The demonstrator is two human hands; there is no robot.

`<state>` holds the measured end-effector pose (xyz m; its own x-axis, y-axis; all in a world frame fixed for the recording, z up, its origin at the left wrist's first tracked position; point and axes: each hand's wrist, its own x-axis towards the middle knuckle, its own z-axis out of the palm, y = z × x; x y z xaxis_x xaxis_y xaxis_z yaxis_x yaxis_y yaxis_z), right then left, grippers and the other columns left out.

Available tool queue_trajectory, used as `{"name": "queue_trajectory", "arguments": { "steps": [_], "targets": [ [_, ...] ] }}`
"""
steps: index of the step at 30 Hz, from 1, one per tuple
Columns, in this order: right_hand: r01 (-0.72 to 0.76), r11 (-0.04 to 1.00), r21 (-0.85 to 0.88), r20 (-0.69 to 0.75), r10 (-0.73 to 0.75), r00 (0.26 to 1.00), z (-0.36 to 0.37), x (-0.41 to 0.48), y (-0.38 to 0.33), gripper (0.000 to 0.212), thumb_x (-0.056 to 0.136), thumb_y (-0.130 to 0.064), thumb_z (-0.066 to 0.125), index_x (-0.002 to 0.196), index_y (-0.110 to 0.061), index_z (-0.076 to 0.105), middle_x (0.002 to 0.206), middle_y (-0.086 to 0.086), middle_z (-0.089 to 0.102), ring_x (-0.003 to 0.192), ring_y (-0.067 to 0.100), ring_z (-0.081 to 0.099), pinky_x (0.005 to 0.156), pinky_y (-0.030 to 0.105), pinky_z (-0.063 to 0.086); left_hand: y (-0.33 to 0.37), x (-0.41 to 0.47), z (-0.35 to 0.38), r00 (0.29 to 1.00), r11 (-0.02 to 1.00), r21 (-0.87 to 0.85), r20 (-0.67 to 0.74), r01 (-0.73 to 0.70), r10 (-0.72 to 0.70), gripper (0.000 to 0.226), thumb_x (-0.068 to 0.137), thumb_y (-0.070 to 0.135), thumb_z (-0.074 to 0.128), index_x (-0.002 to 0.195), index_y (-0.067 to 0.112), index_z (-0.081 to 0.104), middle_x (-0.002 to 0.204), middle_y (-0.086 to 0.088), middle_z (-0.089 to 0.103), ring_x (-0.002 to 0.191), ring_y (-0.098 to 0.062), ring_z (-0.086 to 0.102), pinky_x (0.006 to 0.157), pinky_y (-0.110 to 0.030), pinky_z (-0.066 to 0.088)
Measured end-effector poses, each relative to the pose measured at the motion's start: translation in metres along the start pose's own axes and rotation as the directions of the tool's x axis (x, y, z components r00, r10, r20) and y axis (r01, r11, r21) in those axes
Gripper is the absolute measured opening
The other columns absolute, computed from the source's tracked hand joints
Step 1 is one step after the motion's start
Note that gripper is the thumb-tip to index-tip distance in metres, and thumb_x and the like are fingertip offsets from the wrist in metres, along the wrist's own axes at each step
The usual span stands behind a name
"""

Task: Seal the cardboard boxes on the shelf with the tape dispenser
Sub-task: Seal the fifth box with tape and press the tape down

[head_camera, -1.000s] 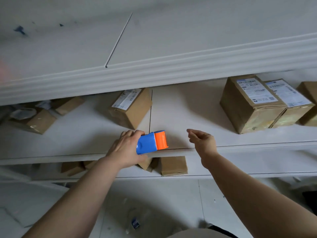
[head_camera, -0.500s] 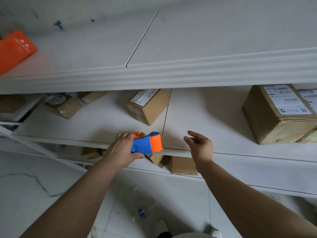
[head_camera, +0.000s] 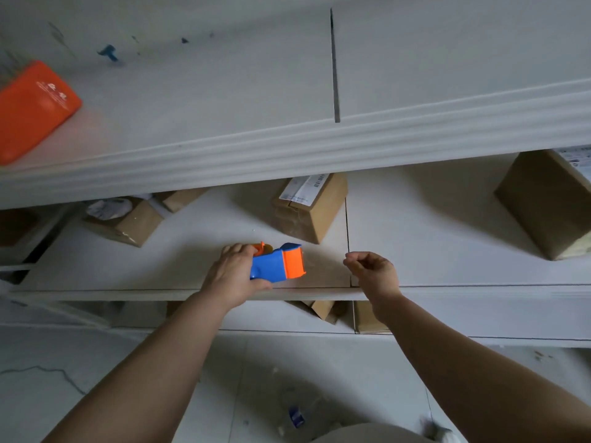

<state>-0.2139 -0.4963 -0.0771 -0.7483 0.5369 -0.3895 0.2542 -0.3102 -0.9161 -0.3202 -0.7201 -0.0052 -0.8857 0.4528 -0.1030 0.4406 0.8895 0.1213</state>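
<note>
1. Here, your left hand [head_camera: 235, 273] grips the blue-and-orange tape dispenser [head_camera: 276, 263]. Its fingers [head_camera: 233, 249] curl over the far side of the blue body, the thumb wraps the near side, and the orange end points right.
2. Your right hand [head_camera: 372, 271] hovers just to the right of the dispenser, apart from it. Its fingers [head_camera: 355, 257] are curled in until the tips nearly meet the thumb. Whether anything is pinched between them cannot be told.
3. Both hands are over the front part of the middle shelf [head_camera: 128, 294], a white board. The dispenser is close to its front edge. Whether it rests on the board or is held just above it cannot be told.
4. Just behind the dispenser on that shelf stands a labelled box [head_camera: 308, 219], brown cardboard turned at an angle, with a white shipping label on top.
5. Farther left on the same shelf is an open-topped box [head_camera: 128, 223] with something white showing inside, and a smaller box [head_camera: 179, 199] just behind it.
6. At the right edge stands a large box [head_camera: 543, 203], partly cut off by the frame, with a corner of a label visible on top.
7. Above, the upper shelf [head_camera: 287, 148] has a ribbed front lip, and an orange pouch [head_camera: 32, 107] lies at its left end.
8. Below, on the lower shelf [head_camera: 271, 318], two more cardboard boxes [head_camera: 323, 310] show partly under the middle shelf's edge.
9. The floor [head_camera: 64, 362] is pale, and a small blue object [head_camera: 295, 417] lies on it between your forearms.
</note>
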Motion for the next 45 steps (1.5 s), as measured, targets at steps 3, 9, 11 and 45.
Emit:
{"name": "queue_trajectory", "arguments": {
  "steps": [3,9,11,45],
  "targets": [
    [-0.008,1.000,-0.012,-0.010,0.008,1.000,0.018,0.003,0.006,0.004,0.087,-0.013,0.069,0.090,-0.012,0.071,0.085,-0.006,0.068,0.079,0.005,0.059,0.085,0.024,0.044,-0.022,0.014,0.004,1.000,1.000,0.004,0.008,-0.028,0.028,0.075,0.069,0.046,0.078,0.131,0.018,0.047,0.129,-0.002,0.050,0.120,-0.022,0.041,0.096,-0.032,0.039],
    [-0.011,0.999,-0.045,-0.114,0.006,0.993,0.030,0.007,0.011,0.004,0.087,-0.017,0.068,0.087,-0.016,0.071,0.081,-0.008,0.066,0.079,0.007,0.057,0.086,0.027,0.045,-0.039,0.033,0.017,0.998,0.994,0.097,-0.034,-0.056,0.059,0.074,0.070,0.046,0.077,0.131,0.019,0.045,0.131,-0.004,0.051,0.120,-0.025,0.040,0.099,-0.037,0.039],
    [-0.014,0.998,-0.068,-0.152,0.004,0.988,0.028,0.009,0.010,0.005,0.087,-0.018,0.068,0.089,-0.016,0.072,0.080,-0.008,0.066,0.078,0.008,0.057,0.084,0.029,0.046,-0.042,0.036,0.020,0.998,0.988,0.144,-0.018,-0.063,0.066,0.074,0.071,0.047,0.076,0.132,0.020,0.043,0.131,-0.004,0.050,0.121,-0.025,0.039,0.099,-0.038,0.038],
    [0.058,0.984,-0.169,-0.157,-0.085,0.984,-0.020,0.030,-0.066,0.042,0.085,0.006,0.047,0.124,-0.007,0.055,0.115,0.003,0.064,0.105,0.020,0.060,0.068,0.019,0.043,0.116,0.086,0.011,0.980,0.624,-0.781,0.149,0.034,0.134,0.053,0.083,-0.010,0.052,0.129,0.014,0.042,0.118,-0.005,0.052,0.110,-0.017,0.053,0.090,-0.025,0.042]
  ]
}}
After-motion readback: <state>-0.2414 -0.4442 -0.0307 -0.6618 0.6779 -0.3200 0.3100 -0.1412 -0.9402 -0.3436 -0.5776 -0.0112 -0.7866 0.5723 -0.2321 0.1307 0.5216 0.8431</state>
